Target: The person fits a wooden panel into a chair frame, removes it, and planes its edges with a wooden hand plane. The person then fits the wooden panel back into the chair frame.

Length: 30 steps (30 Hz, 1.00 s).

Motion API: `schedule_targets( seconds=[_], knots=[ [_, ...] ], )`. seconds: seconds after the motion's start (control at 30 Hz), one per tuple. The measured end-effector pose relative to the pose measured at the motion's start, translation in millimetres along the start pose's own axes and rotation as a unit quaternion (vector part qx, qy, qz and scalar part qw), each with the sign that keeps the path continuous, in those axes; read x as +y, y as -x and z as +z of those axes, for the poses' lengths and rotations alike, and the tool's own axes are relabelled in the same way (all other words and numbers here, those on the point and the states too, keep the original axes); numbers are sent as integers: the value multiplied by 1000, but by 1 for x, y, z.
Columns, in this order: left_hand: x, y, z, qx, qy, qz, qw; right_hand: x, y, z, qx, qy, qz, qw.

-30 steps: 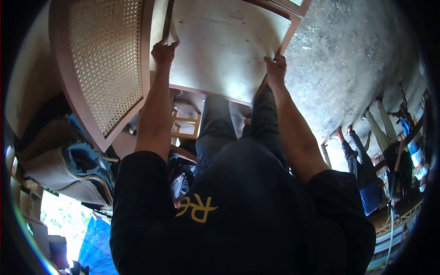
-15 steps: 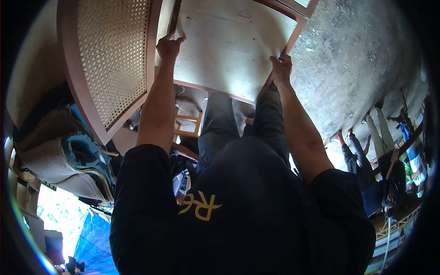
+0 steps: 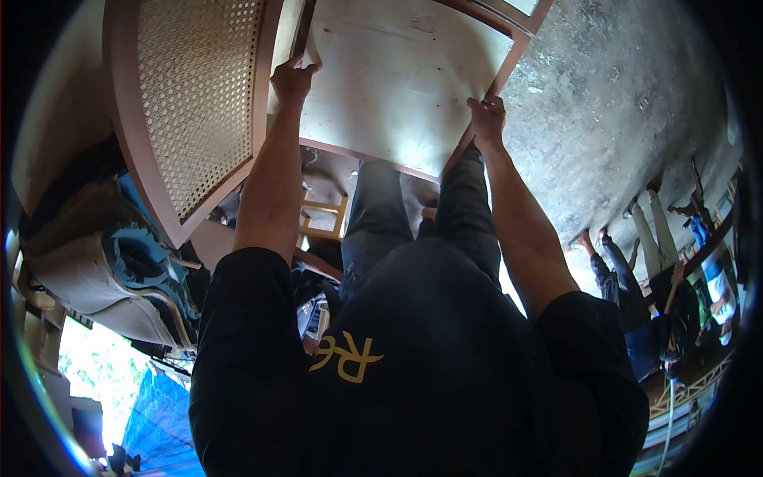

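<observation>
A pale flat board [image 3: 389,75] with a reddish-brown wooden frame [image 3: 502,79] spans the space between my arms, above my knees. My left hand [image 3: 292,83] is closed at the board's left side, by a dark wooden edge. On the opposite side, my right hand [image 3: 488,119] grips the brown frame, thumb on top and fingers curled under. Left of my left forearm stands a woven cane panel [image 3: 199,95] in a brown wooden frame. The fingers' undersides are hidden on both hands.
Grey, stained concrete floor [image 3: 604,103] stretches to the right, where several people [image 3: 652,262] stand. A small wooden stool-like frame [image 3: 324,215] is by my left leg. Upholstered grey pieces with torn blue foam [image 3: 139,258] lie at the left; a blue tarp [image 3: 163,425] hangs beyond.
Almost nothing differs. Both hands keep their hold on the framed board, and the view has shifted very slightly.
</observation>
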<state>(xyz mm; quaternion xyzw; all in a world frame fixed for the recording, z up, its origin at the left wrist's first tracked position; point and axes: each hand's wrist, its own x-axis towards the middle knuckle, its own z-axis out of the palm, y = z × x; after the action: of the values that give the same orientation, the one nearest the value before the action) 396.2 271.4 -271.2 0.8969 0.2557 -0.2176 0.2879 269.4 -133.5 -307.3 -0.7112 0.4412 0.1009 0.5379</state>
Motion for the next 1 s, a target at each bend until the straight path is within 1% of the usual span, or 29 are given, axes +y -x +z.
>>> schedule_targets(
  seconds=[0.1, 0.2, 0.3, 0.4, 0.5, 0.53, 0.57, 0.6, 0.67, 0.7, 0.73, 0.77, 0.83, 0.9, 0.97, 1.0],
  knots=[
    [-1, 2, 1, 8, 21, 12, 1000, 11, -7, 0, -4, -7, -20, 1000],
    [-2, 1, 2, 9, 23, 11, 1000, 14, -10, 0, -9, -18, -10, 1000],
    [-6, -1, 4, 9, 3, 20, 1000, 12, -9, -3, -23, -39, 36, 998],
    [-10, -3, 7, 19, -7, 39, 999, 8, -8, -3, -20, -8, 21, 1000],
    [-10, -2, 7, 23, -14, 45, 999, 0, -2, -2, -18, -12, -8, 1000],
    [-1, 4, 3, 23, -16, 37, 999, -12, 7, -1, 9, 10, -22, 1000],
    [7, 9, -1, 22, -20, 29, 999, -8, 4, -1, 21, 61, -28, 998],
    [4, 9, 2, 26, 1, 44, 999, -17, 9, -1, 22, 84, -23, 996],
    [15, 18, -3, 18, -22, 43, 999, -36, 22, 0, 28, 132, -22, 991],
    [22, 19, -6, 15, -34, 42, 998, -33, 23, 1, 39, 127, -35, 991],
    [15, 15, -2, 27, -29, 63, 997, -28, 23, 3, 50, 121, -49, 990],
    [7, 11, 2, 35, -56, 52, 996, -22, 24, 6, 60, 115, -62, 990],
    [13, 11, -3, -10, -91, 25, 996, -22, 29, 5, 53, 102, -57, 992],
    [-7, 2, 8, 28, -69, 39, 996, -25, 28, 3, 47, 108, -66, 991],
    [-14, 3, 13, 60, -1, 55, 997, -28, 29, 4, 53, 93, -64, 992],
    [-8, 7, 11, 58, -11, 42, 997, -30, 28, 3, 53, 90, -61, 993]
  ],
)
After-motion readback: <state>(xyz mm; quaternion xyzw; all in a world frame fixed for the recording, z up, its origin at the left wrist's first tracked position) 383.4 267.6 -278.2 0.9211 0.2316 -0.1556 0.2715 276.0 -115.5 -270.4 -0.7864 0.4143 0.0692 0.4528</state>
